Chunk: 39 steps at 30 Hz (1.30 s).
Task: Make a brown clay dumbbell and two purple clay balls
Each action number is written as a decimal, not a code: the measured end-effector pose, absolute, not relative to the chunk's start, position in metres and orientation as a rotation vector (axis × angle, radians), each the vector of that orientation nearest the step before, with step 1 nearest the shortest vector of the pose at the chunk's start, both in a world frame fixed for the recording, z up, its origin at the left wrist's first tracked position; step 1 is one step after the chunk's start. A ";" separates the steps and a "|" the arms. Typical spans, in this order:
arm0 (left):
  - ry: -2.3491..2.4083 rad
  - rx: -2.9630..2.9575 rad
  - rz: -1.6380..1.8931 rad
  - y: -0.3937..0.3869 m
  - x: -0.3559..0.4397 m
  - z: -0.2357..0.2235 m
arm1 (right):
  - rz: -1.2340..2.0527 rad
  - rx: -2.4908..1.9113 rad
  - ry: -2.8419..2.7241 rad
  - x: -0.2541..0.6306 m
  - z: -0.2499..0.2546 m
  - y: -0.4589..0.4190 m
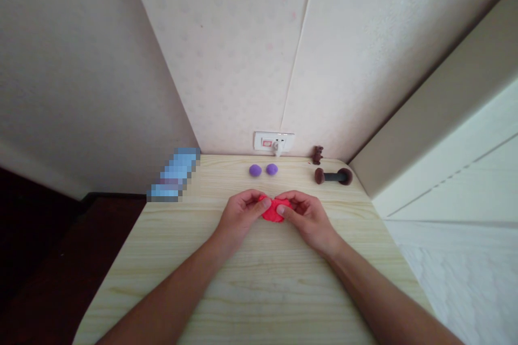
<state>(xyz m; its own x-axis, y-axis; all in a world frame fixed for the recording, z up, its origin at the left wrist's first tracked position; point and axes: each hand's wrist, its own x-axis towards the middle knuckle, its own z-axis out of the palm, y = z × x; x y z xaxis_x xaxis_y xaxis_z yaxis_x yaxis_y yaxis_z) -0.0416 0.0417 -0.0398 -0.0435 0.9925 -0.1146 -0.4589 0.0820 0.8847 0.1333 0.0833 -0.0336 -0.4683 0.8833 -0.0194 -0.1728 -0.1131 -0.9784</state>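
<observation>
A flattened red piece of what looks like modelling clay [273, 212] is held between both hands over the middle of the table. My left hand [245, 211] pinches its left edge, thumb on top and fingers behind. On the opposite edge, my right hand [304, 214] grips it the same way, its thumb pressing on the red surface. Just beyond the hands, two purple balls, a left one [255, 170] and a right one [271, 169], lie side by side on the table.
The pale wood-grain table [259, 285] meets the wall at the back. A dumbbell-shaped object with brown ends [334, 177] lies at the back right, near a small brown figurine [318, 154]. A wall socket [274, 142] holds a white plug. A blurred blue item [175, 173] is at the left.
</observation>
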 end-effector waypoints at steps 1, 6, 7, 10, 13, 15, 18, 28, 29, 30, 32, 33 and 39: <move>0.945 0.748 1.369 0.041 -0.042 -0.039 | 1.695 -0.840 -1.359 0.133 -0.033 0.083; 0.915 0.708 1.336 0.041 -0.044 -0.032 | 1.655 -0.856 -1.387 0.132 -0.031 0.082; 0.909 0.702 1.330 0.041 -0.044 -0.031 | 1.638 -0.864 -1.387 0.132 -0.031 0.083; 0.913 0.690 1.325 0.042 -0.044 -0.031 | 1.568 -0.881 -1.330 0.131 -0.035 0.085; 0.960 0.685 1.359 0.043 -0.041 -0.035 | 1.525 -0.892 -1.268 0.132 -0.039 0.087; 0.988 0.679 1.394 0.043 -0.039 -0.037 | 1.502 -0.912 -1.297 0.132 -0.041 0.086; 0.975 0.656 1.435 0.043 -0.039 -0.037 | 1.382 -0.891 -1.438 0.132 -0.043 0.082; 0.865 0.605 1.427 0.040 -0.037 -0.032 | 1.479 -0.831 -1.689 0.126 -0.037 0.071; 0.863 0.614 1.420 0.040 -0.036 -0.033 | 1.468 -0.838 -1.693 0.126 -0.037 0.070; 0.862 0.626 1.412 0.039 -0.036 -0.033 | 1.450 -0.853 -1.696 0.126 -0.036 0.069; 0.860 0.664 1.398 0.039 -0.036 -0.033 | 1.394 -0.894 -1.718 0.127 -0.035 0.068; 0.856 0.681 1.391 0.038 -0.036 -0.032 | 1.358 -0.918 -1.740 0.128 -0.035 0.068; 1.036 1.042 1.440 0.038 -0.046 -0.030 | 1.105 -1.022 -1.957 0.136 -0.031 0.074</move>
